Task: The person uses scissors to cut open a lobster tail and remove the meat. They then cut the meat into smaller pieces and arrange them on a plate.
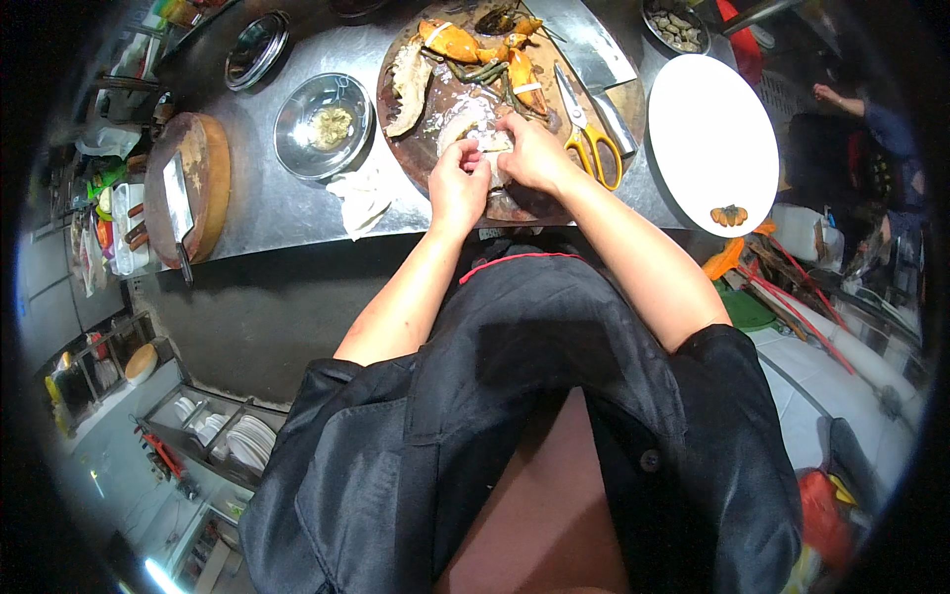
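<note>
Both my hands work close together over a round wooden chopping board [415, 160]. My left hand [462, 182] has its fingers curled at a pale, whitish piece of meat [459, 128]. My right hand [536, 154] pinches down at the same wet patch; what its fingertips hold is too small to tell. Behind them lie orange lobster claws [450, 41] with white bands and dark thin legs [482, 73]. A long pale piece of lobster [410, 87] lies at the board's left. Yellow-handled scissors [585, 130] and a cleaver [586, 48] rest at its right.
Left of the board stand a glass bowl [286, 122] with pale contents, a white cloth [361, 200] and another thick board [215, 185] bearing a cleaver [177, 197]. At right are an oval white plate [712, 134] and a bowl of shellfish [675, 26]. Another person's arm [842, 99] shows far right.
</note>
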{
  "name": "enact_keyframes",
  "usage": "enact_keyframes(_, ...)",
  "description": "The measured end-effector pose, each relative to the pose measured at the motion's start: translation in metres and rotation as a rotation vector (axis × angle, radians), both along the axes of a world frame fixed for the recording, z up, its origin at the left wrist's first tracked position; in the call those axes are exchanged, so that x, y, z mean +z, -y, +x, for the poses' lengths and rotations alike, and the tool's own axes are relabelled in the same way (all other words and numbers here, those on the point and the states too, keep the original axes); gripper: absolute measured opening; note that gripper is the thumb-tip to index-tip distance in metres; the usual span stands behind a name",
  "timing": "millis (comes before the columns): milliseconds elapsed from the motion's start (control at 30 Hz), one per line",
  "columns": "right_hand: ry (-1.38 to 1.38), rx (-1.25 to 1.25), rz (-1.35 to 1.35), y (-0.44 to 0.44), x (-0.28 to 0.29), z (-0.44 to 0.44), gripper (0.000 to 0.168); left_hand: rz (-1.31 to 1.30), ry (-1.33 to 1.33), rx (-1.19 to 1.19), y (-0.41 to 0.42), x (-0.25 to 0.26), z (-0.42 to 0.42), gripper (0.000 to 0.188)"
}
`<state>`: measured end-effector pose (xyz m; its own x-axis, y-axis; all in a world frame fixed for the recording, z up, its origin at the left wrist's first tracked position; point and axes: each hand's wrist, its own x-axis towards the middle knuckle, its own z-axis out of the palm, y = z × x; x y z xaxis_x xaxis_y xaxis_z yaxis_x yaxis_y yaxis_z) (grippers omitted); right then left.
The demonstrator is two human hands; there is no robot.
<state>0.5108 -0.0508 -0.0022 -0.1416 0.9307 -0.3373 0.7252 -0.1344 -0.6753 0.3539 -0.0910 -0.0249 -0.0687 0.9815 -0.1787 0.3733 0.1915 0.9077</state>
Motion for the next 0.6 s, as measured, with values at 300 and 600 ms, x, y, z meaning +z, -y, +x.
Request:
enact_keyframes(300,-0.233,-0.135,0.158,0.033,0.009,0.009,0.049,0.066,0.059,-0.058,0.008,0.021,0.004,0.028)
enact_keyframes(600,-0.281,-0.316,0.226,0.037,0.037,0.046,0.045,0.029,0.193,-0.142,-0.011,0.034,0.044,0.03)
